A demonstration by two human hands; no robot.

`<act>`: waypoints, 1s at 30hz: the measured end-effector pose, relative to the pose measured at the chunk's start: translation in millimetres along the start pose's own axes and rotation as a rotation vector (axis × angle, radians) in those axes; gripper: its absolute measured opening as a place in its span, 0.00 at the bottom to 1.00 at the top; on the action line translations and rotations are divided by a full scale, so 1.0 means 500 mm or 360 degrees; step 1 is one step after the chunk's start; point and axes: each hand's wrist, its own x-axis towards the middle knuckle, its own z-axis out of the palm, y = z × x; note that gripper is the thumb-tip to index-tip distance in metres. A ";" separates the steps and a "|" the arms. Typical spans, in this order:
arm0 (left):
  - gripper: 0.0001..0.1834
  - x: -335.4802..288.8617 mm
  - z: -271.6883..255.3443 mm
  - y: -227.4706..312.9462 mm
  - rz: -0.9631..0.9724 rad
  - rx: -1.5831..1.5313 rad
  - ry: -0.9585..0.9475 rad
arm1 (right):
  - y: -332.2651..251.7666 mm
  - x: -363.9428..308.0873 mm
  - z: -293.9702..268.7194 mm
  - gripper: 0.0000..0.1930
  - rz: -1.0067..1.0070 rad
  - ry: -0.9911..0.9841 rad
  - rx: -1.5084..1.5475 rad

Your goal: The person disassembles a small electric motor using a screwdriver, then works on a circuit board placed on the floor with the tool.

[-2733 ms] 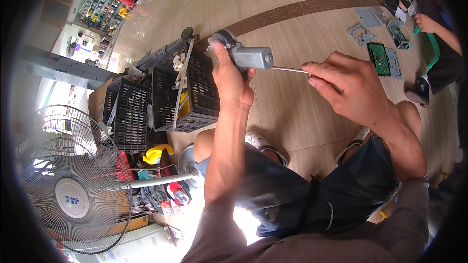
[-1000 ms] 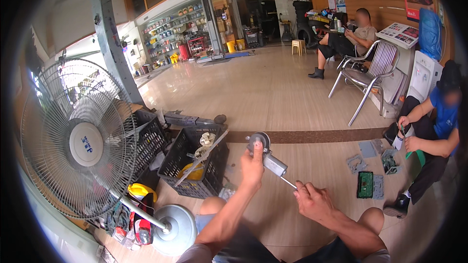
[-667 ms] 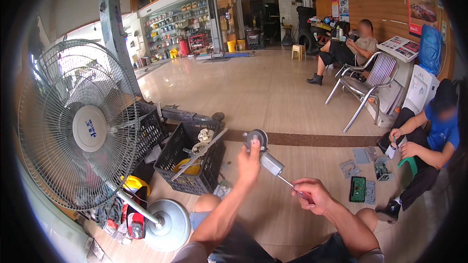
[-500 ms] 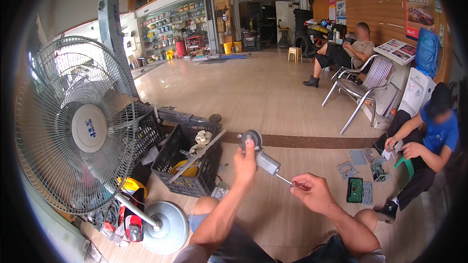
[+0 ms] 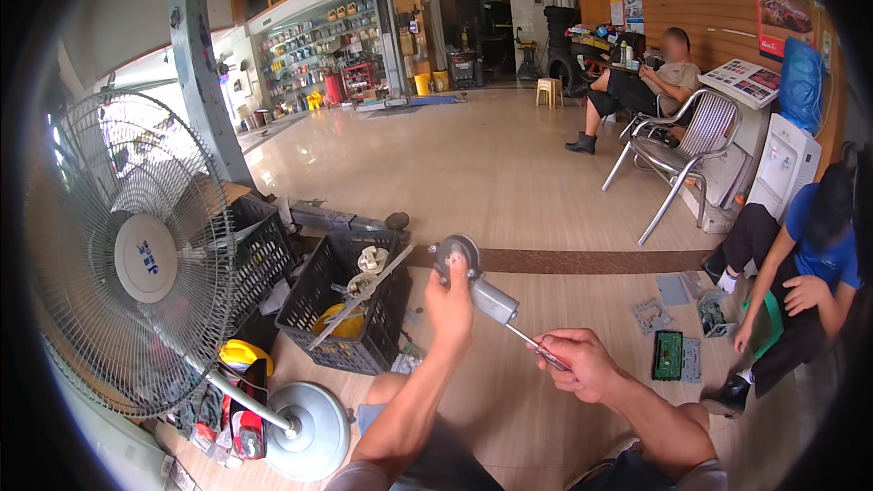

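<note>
My left hand (image 5: 449, 307) is closed around the round gear housing of a small electric motor (image 5: 494, 302), thumb on its face. The motor's silver cylinder slants down to the right. In my right hand (image 5: 587, 368) is a screwdriver (image 5: 551, 358) with a reddish handle, gripped between thumb and fingers. Its thin metal shaft reaches up-left to the end of the motor's cylinder and appears to touch it. The exact contact at the tip is too small to make out.
At left stand a black plastic crate (image 5: 341, 336) with parts inside and a large floor fan (image 5: 145, 259). On the floor at right lie a green circuit board (image 5: 667, 355) and grey casing pieces (image 5: 651, 315), beside a seated person in blue (image 5: 823, 259). A metal chair (image 5: 677, 150) stands farther back.
My right hand has shifted slightly left and down, its fingers now wrapped more around the screwdriver handle. The motor moved slightly left. At right, the co-worker's hands have come apart, one lowered.
</note>
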 end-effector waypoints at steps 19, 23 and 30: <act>0.28 -0.005 0.003 -0.054 -0.0107 0.0305 -0.0152 | 0.081 -0.014 0.021 0.13 -0.0650 0.0342 -0.0638; 0.28 -0.008 -0.014 -0.028 -0.0129 0.0342 -0.0088 | 0.021 -0.009 -0.001 0.12 0.0942 -0.0157 0.1090; 0.28 -0.002 -0.024 0.025 -0.0146 0.0433 -0.0160 | 0.043 0.004 0.030 0.12 -0.0508 0.0194 -0.0315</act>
